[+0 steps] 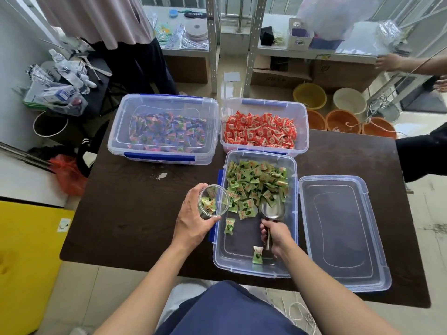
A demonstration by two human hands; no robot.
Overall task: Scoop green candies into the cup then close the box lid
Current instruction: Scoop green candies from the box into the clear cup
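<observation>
Head view: right hand has its grip clenched on the scoop, bowl pointing away into the green candies heaped at the box far end. Left hand is grasping the cup, just left of the scoop.

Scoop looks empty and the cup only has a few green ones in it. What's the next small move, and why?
Probably push the metal scoop forward into the heap of green candies at the far end of the open box. The scoop bowl shows bare metal, with its front edge right at the heap. The cup, tilted in the left hand beside the box, holds only a few. The right hand grips the handle.
</observation>
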